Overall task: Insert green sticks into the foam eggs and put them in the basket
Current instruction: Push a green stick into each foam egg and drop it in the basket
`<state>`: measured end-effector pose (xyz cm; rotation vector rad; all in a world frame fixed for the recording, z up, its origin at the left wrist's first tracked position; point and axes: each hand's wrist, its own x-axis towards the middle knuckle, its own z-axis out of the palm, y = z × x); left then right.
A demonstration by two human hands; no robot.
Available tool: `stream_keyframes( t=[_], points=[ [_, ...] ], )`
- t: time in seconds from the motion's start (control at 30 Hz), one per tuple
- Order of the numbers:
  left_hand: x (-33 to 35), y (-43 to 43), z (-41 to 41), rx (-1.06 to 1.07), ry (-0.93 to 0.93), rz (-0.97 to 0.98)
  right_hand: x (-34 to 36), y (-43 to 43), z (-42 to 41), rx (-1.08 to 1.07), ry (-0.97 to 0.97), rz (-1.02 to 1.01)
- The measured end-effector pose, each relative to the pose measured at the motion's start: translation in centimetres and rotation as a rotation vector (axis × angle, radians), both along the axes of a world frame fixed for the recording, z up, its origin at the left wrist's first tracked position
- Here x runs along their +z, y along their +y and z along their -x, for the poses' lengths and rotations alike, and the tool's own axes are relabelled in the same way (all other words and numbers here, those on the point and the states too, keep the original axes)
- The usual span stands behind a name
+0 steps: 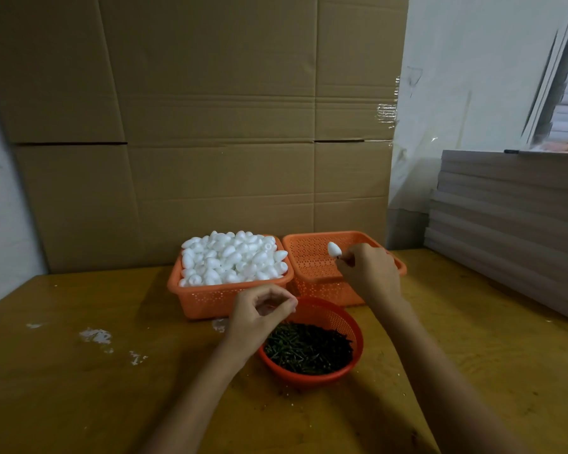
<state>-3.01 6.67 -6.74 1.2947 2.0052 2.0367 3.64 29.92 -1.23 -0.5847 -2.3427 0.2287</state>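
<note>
A white foam egg [334, 249] is held over the right orange basket [312, 257]; my right hand [369, 273] pinches the short stick under it. That basket looks empty inside. The left orange basket [210, 299] is heaped with several white foam eggs [233, 258]. In front, a round orange bowl [345, 317] holds a pile of dark green sticks [309, 350]. My left hand [259, 317] hovers over the bowl's left rim with fingers curled toward the thumb; nothing is visible between them.
Everything stands on a yellow-brown wooden table [79, 388] with white foam crumbs [95, 335] at the left. A cardboard wall [194, 126] rises behind the baskets. A stack of grey boards [512, 224] fills the right side.
</note>
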Motion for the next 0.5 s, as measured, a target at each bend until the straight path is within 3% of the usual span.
stream_keyframes(
  t=[0.2,0.5],
  points=[
    [-0.2,0.0,0.0,-0.009,-0.009,0.005,0.3,1.1,1.6,-0.087,-0.196,-0.004],
    [-0.5,0.2,0.2,0.006,0.012,0.032,0.4,1.1,1.7,-0.051,-0.243,0.028]
  ],
)
